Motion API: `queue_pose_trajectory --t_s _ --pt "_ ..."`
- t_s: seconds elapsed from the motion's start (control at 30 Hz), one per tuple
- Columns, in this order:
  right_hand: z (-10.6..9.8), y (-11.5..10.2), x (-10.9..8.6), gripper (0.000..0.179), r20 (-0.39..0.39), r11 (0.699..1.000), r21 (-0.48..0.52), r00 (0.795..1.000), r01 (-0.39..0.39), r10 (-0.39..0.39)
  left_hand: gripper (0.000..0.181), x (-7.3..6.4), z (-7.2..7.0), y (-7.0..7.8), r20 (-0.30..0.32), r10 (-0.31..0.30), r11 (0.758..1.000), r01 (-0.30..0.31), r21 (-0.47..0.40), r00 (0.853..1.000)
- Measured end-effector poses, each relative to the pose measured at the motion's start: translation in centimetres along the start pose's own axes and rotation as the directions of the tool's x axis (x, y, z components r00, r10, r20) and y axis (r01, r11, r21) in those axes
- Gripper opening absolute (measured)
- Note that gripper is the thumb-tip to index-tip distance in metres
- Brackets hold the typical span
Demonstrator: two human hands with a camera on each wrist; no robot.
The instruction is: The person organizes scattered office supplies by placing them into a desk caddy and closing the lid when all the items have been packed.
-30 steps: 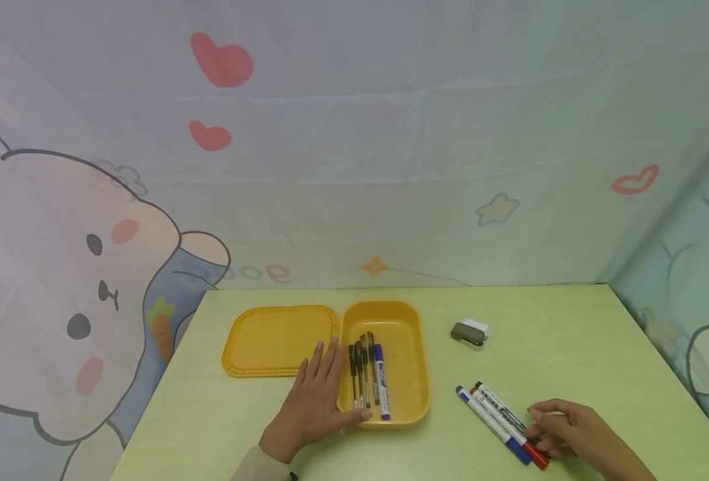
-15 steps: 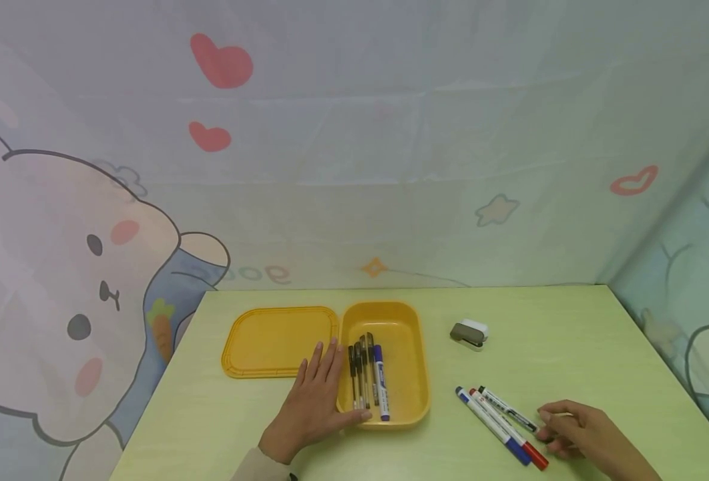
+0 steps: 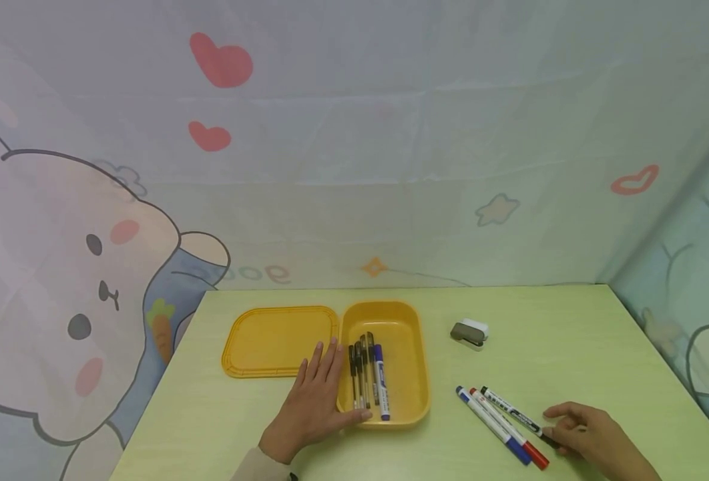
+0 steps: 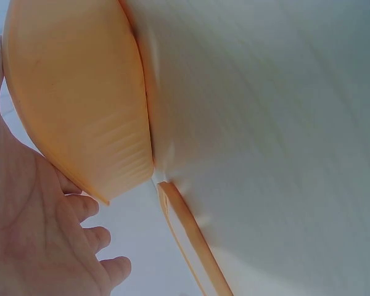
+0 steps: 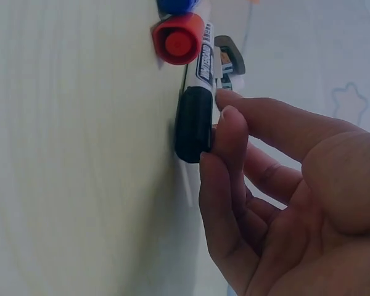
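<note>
A yellow plastic box point(image 3: 407, 374) holds several black-capped pens point(image 3: 363, 371) and a blue-capped marker point(image 3: 382, 384). My left hand point(image 3: 312, 404) rests at its left side with fingers outstretched, the thumb over the near rim; the left wrist view shows the palm against the box's outer wall point(image 4: 80, 92). On the right, a black whiteboard marker point(image 3: 513, 409) lies beside a red marker point(image 3: 511, 431) and a blue marker point(image 3: 493, 426). My right hand point(image 3: 589, 434) holds the black marker's cap end with curled fingers; the right wrist view shows fingertips against the black cap point(image 5: 195, 126).
A flat yellow lid point(image 3: 279, 341) lies left of the box, touching or nearly touching it. A small grey and white stapler point(image 3: 470, 333) sits right of the box. Behind the pale green table point(image 3: 571, 347) hangs a printed cloth point(image 3: 354, 167).
My right hand has moved slightly right, and the black marker has slid with it, away from the red marker. The left hand and the box have stayed put.
</note>
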State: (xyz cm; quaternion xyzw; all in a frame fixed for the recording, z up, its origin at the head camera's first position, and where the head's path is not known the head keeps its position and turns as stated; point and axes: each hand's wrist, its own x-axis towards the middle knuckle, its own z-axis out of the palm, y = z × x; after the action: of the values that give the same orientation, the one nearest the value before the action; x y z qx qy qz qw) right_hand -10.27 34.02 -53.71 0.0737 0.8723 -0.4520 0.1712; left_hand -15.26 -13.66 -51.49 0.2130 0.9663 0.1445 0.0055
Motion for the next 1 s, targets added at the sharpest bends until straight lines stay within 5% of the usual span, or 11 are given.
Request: queue_pose_trajectory --t_s 0.23,0.63,1.0 --pt "-0.2 0.4 -0.1 0.040 0.044 0.990 -0.106 0.995 0.091 -0.087 0.114 0.0 0.0 0.0 -0.003 0.006 1.000 -0.006 0.001 1.000" --pt "0.5 0.1 0.3 0.022 0.005 0.958 -0.274 0.996 0.083 -0.085 0.114 0.1 0.0 0.0 0.007 0.002 1.000 -0.002 0.000 1.000" --pt "-0.3 -0.4 0.9 0.035 -0.045 0.988 -0.155 0.999 -0.002 -0.005 0.114 0.0 -0.1 0.0 0.005 0.004 1.000 -0.004 0.003 1.000"
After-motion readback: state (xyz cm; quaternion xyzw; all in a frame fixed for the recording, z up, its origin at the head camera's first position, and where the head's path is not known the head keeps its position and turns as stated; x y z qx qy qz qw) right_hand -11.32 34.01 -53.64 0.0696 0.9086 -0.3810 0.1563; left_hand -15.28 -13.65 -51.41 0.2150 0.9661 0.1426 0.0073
